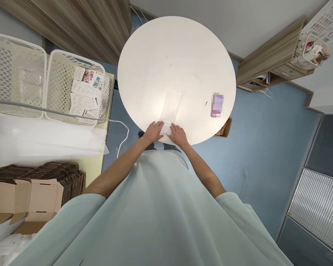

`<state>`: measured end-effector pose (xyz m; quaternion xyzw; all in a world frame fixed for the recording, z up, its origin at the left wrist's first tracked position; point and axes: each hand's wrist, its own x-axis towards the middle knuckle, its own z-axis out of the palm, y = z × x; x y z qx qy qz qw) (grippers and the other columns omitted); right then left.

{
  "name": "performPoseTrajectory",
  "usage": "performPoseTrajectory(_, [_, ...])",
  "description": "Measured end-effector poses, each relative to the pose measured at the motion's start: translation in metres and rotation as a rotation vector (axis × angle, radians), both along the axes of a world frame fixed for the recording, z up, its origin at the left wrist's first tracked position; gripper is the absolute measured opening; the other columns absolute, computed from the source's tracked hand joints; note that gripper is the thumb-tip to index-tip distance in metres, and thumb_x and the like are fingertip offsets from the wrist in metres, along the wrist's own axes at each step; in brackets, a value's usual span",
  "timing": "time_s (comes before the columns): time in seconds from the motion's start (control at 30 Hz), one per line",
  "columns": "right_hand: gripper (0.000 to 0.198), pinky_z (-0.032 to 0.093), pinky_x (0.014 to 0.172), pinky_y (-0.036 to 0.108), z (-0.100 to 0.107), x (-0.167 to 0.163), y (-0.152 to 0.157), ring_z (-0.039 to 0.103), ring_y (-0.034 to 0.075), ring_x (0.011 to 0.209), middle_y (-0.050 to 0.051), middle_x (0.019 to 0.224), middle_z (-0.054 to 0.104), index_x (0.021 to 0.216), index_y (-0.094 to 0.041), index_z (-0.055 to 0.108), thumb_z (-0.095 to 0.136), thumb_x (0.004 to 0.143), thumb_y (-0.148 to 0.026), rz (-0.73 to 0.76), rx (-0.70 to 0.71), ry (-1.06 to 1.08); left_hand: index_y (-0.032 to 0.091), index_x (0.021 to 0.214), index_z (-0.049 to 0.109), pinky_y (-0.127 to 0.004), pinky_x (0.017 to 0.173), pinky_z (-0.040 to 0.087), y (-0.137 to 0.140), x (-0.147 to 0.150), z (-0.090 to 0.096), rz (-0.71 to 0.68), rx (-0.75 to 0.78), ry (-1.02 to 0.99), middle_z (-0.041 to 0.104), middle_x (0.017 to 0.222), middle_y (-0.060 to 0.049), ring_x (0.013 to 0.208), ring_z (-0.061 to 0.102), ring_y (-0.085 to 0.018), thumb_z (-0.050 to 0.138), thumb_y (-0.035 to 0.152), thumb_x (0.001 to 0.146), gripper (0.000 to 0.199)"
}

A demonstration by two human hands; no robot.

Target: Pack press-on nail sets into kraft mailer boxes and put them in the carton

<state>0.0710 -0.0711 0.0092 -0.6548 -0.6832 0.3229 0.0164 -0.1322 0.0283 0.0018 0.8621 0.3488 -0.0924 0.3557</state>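
A translucent white strip of wrapping sheet lies flat on the round white table, stretching away from me. Its near end is folded into a small white bundle close to the table's front edge; whatever is inside, if anything, cannot be made out. My left hand grips the bundle's left side with bent fingers. On the opposite side my right hand holds it between thumb and fingers.
A pixelated purple item lies at the table's right. Left are white baskets, printed cards, white sheets and flattened cardboard boxes. An open box stands below the table's right edge. A white cable hangs left.
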Motion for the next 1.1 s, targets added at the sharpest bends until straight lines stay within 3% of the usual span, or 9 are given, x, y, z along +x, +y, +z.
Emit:
performPoseTrajectory(0.2, [0.064, 0.051, 0.118, 0.054, 0.005, 0.008, -0.008, 0.054, 0.038, 0.148, 0.016, 0.177, 0.040, 0.165, -0.014, 0.048, 0.033, 0.116, -0.053, 0.009, 0.015, -0.009, 0.011, 0.163, 0.048, -0.051, 0.134, 0.031, -0.005, 0.003, 0.000, 0.076, -0.057, 0.006, 0.052, 0.168, -0.022, 0.157, 0.048, -0.037, 0.071, 0.031, 0.090, 0.080])
performPoseTrajectory(0.4, [0.057, 0.052, 0.119, 0.047, 0.007, 0.009, 0.006, 0.059, 0.032, 0.141, 0.014, 0.162, 0.061, 0.160, -0.017, 0.055, 0.034, 0.118, -0.049, -0.174, 0.039, 0.086, 0.020, 0.147, 0.067, -0.045, 0.121, 0.049, 0.006, 0.007, 0.003, 0.434, -0.177, -0.045, 0.070, 0.151, -0.012, 0.139, 0.065, -0.034, 0.067, 0.042, 0.096, 0.055])
performPoseTrajectory(0.5, [0.052, 0.055, 0.111, 0.041, 0.006, 0.004, 0.022, 0.062, 0.028, 0.136, 0.015, 0.148, 0.069, 0.151, -0.017, 0.062, 0.035, 0.119, -0.047, -0.321, 0.022, 0.108, 0.021, 0.122, 0.079, -0.041, 0.108, 0.055, 0.018, 0.012, 0.003, 0.574, -0.238, -0.021, 0.080, 0.129, -0.011, 0.121, 0.073, -0.033, 0.069, 0.049, 0.096, 0.039])
performPoseTrajectory(0.6, [0.045, 0.057, 0.100, 0.036, 0.004, 0.001, 0.038, 0.066, 0.026, 0.124, 0.013, 0.128, 0.075, 0.131, -0.018, 0.071, 0.039, 0.119, -0.047, -0.432, -0.020, 0.093, 0.021, 0.098, 0.081, -0.039, 0.098, 0.057, 0.029, 0.017, 0.000, 0.645, -0.253, 0.027, 0.083, 0.113, -0.011, 0.109, 0.075, -0.032, 0.068, 0.047, 0.097, 0.029])
performPoseTrajectory(0.7, [0.037, 0.056, 0.091, 0.033, 0.002, 0.002, 0.051, 0.069, 0.024, 0.112, 0.009, 0.117, 0.076, 0.114, -0.020, 0.072, 0.045, 0.117, -0.045, -0.510, -0.059, 0.091, 0.022, 0.091, 0.080, -0.039, 0.094, 0.057, 0.036, 0.022, -0.001, 0.690, -0.265, 0.072, 0.083, 0.107, -0.010, 0.105, 0.075, -0.031, 0.066, 0.043, 0.098, 0.026])
performPoseTrajectory(0.8, [0.031, 0.057, 0.089, 0.034, 0.000, 0.004, 0.060, 0.071, 0.024, 0.108, 0.007, 0.116, 0.077, 0.113, -0.021, 0.071, 0.053, 0.115, -0.046, -0.592, -0.122, 0.080, 0.022, 0.098, 0.081, -0.041, 0.096, 0.057, 0.037, 0.026, 0.000, 0.726, -0.283, 0.125, 0.083, 0.112, -0.010, 0.109, 0.075, -0.032, 0.066, 0.042, 0.099, 0.025])
performPoseTrajectory(0.9, [0.029, 0.059, 0.095, 0.038, 0.001, 0.004, 0.068, 0.070, 0.027, 0.118, 0.011, 0.125, 0.076, 0.126, -0.019, 0.069, 0.057, 0.112, -0.041, -0.599, -0.120, 0.024, 0.020, 0.119, 0.078, -0.047, 0.104, 0.057, 0.034, 0.031, 0.004, 0.762, -0.245, 0.190, 0.079, 0.124, -0.014, 0.118, 0.073, -0.035, 0.067, 0.041, 0.099, 0.031])
performPoseTrajectory(1.0, [0.036, 0.055, 0.114, 0.046, 0.002, 0.003, 0.075, 0.057, 0.030, 0.145, 0.017, 0.152, 0.064, 0.144, -0.018, 0.062, 0.057, 0.110, -0.028, -0.435, 0.008, -0.010, 0.014, 0.151, 0.061, -0.054, 0.119, 0.049, 0.031, 0.036, 0.005, 0.674, -0.027, 0.128, 0.063, 0.154, -0.021, 0.142, 0.059, -0.039, 0.065, 0.032, 0.098, 0.055])
performPoseTrajectory(1.1, [0.041, 0.044, 0.130, 0.051, 0.001, 0.003, 0.079, 0.043, 0.029, 0.161, 0.016, 0.169, 0.051, 0.151, -0.021, 0.060, 0.054, 0.110, -0.024, -0.210, 0.073, 0.045, 0.012, 0.161, 0.051, -0.056, 0.129, 0.038, 0.030, 0.040, 0.002, 0.425, 0.089, 0.008, 0.050, 0.168, -0.022, 0.159, 0.044, -0.037, 0.050, 0.016, 0.099, 0.062])
